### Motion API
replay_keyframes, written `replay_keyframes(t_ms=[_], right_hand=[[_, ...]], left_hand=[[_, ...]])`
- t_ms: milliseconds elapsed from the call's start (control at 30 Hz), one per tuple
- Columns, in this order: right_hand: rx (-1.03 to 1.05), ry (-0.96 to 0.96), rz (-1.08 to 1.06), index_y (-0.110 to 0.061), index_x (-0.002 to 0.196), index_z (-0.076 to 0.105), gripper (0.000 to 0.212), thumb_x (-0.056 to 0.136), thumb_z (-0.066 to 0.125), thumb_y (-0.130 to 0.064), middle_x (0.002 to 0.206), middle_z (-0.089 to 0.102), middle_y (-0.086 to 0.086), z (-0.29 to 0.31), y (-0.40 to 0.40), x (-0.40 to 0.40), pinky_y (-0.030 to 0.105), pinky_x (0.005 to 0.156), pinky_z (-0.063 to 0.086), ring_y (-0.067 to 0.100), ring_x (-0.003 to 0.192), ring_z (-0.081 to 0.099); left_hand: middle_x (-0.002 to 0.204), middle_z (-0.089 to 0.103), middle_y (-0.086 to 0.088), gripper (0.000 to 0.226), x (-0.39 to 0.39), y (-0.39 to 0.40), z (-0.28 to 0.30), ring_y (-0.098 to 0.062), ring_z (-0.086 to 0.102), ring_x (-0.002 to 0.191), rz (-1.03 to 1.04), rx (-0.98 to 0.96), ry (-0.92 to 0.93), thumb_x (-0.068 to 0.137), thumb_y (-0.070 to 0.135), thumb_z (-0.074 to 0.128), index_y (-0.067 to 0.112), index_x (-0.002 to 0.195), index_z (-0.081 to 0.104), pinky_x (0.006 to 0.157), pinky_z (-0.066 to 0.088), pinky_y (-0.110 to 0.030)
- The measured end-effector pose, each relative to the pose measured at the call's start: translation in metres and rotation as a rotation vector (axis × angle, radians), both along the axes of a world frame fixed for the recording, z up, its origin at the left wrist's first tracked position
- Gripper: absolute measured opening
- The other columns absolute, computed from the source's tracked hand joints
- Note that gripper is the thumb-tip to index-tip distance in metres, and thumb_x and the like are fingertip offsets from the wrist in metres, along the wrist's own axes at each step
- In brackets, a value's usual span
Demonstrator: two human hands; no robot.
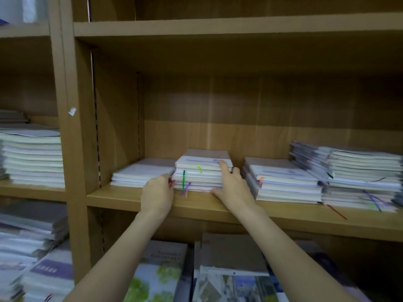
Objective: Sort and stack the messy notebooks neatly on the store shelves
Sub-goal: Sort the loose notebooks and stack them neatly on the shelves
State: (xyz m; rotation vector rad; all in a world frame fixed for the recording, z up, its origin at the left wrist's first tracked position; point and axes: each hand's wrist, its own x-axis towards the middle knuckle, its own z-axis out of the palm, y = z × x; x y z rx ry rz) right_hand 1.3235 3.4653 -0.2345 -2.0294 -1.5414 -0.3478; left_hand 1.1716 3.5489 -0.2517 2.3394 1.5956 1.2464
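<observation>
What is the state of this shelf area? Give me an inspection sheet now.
Surface: wooden shelf, front edge bare beside the hands.
Job's things: middle stack with coloured ribbons hanging out; low stack on its left; right stack; messy pile at far right, edges uneven.
Clutter: red ribbon trailing over the shelf edge.
Grippers: left hand holds the middle stack's left side; right hand holds its right side, forefinger on top.
Cables: nothing seen.
Surroundings: books on the shelf below; paper stacks in the left bay.
</observation>
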Motion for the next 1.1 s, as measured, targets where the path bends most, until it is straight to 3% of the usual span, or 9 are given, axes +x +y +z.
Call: replay_keyframes(t_ms=[167, 300, 400, 500, 600, 700, 800, 933, 1100], right_hand=[[0.074, -0.045, 0.052, -0.023, 0.144, 0.021, 0.064, 0.092, 0.057, -0.020, 0.119, 0.053, 0.013, -0.003, -0.002, 0.003, 0.035, 0.081, 0.047, 0.030, 0.103, 0.058], [0.297, -0.089, 0.111, -0.016, 0.135, 0.038, 0.045, 0.093, 0.053, -0.014, 0.109, 0.062, 0.006, -0.005, -0.031, 0.015, 0.033, 0.081, 0.049, 0.022, 0.099, 0.061], [0.375, -0.080, 0.062, -0.012, 0.127, 0.048, 0.036, 0.091, 0.057, -0.014, 0.109, 0.063, 0.009, 0.003, -0.064, 0.048, 0.035, 0.080, 0.049, 0.025, 0.099, 0.061], [0.236, -0.086, -0.085, -0.010, 0.125, 0.051, 0.036, 0.091, 0.059, -0.019, 0.119, 0.058, 0.010, 0.007, -0.092, 0.099, 0.033, 0.086, 0.040, 0.027, 0.112, 0.054], [0.151, -0.108, -0.123, -0.005, 0.119, 0.055, 0.033, 0.089, 0.063, -0.017, 0.119, 0.057, 0.012, 0.005, -0.111, 0.135, 0.029, 0.085, 0.035, 0.028, 0.112, 0.053], [0.188, -0.239, -0.057, 0.000, 0.103, 0.062, 0.026, 0.079, 0.070, -0.004, 0.105, 0.062, 0.016, -0.008, -0.114, 0.149, 0.033, 0.086, 0.037, 0.036, 0.102, 0.057], [0.243, -0.414, -0.027, -0.005, 0.092, 0.061, 0.035, 0.062, 0.077, 0.000, 0.093, 0.062, 0.013, -0.022, -0.107, 0.157, 0.033, 0.086, 0.032, 0.037, 0.091, 0.060], [0.280, -0.516, -0.079, -0.008, 0.091, 0.062, 0.042, 0.053, 0.081, -0.002, 0.086, 0.062, 0.008, -0.020, -0.103, 0.164, 0.035, 0.081, 0.034, 0.031, 0.083, 0.061], [0.334, -0.592, -0.093, -0.010, 0.081, 0.062, 0.038, 0.051, 0.084, -0.009, 0.077, 0.061, 0.004, -0.018, -0.095, 0.165, 0.034, 0.077, 0.035, 0.026, 0.075, 0.058]], left_hand=[[0.103, 0.068, -0.013, 0.023, -0.003, -0.005, -0.001, -0.031, 0.060, 0.100, 0.008, 0.045, -0.200, 0.093, 0.013, 0.054, 0.008, 0.113, 0.063, 0.079, 0.044, -0.035], [0.102, 0.061, -0.005, 0.029, 0.004, -0.026, -0.008, -0.021, 0.049, 0.097, -0.092, 0.279, -0.401, 0.089, 0.000, 0.052, 0.005, 0.117, 0.060, 0.080, 0.037, -0.027], [0.102, 0.050, 0.000, 0.027, 0.035, -0.045, -0.004, -0.017, 0.050, 0.095, -0.235, 0.349, -0.364, 0.087, -0.002, 0.053, 0.007, 0.112, 0.061, 0.082, 0.043, -0.029], [0.107, 0.053, -0.005, 0.029, 0.079, -0.065, 0.001, -0.017, 0.055, 0.089, -0.426, 0.260, -0.325, 0.088, 0.003, 0.054, 0.009, 0.115, 0.060, 0.084, 0.045, -0.030], [0.122, 0.053, -0.004, 0.043, 0.117, -0.077, 0.003, -0.020, 0.056, 0.105, -0.516, 0.045, -0.146, 0.091, 0.026, 0.058, 0.014, 0.131, 0.049, 0.090, 0.042, -0.028], [0.131, 0.053, -0.006, 0.057, 0.137, -0.083, 0.013, -0.025, 0.048, 0.122, -0.570, -0.116, -0.066, 0.089, 0.032, 0.062, 0.013, 0.138, 0.041, 0.093, 0.037, -0.026], [0.137, 0.051, -0.004, 0.066, 0.143, -0.082, 0.018, -0.023, 0.044, 0.127, -0.574, -0.176, -0.032, 0.087, 0.029, 0.064, 0.017, 0.144, 0.033, 0.093, 0.034, -0.023], [0.142, 0.046, -0.002, 0.084, 0.144, -0.082, 0.017, -0.022, 0.044, 0.128, -0.544, -0.198, 0.102, 0.085, 0.030, 0.068, 0.021, 0.150, 0.015, 0.097, 0.034, -0.023], [0.139, 0.050, 0.000, 0.079, 0.148, -0.077, 0.014, -0.020, 0.047, 0.125, -0.471, -0.141, 0.037, 0.084, 0.024, 0.069, 0.023, 0.148, 0.023, 0.099, 0.036, -0.027]])
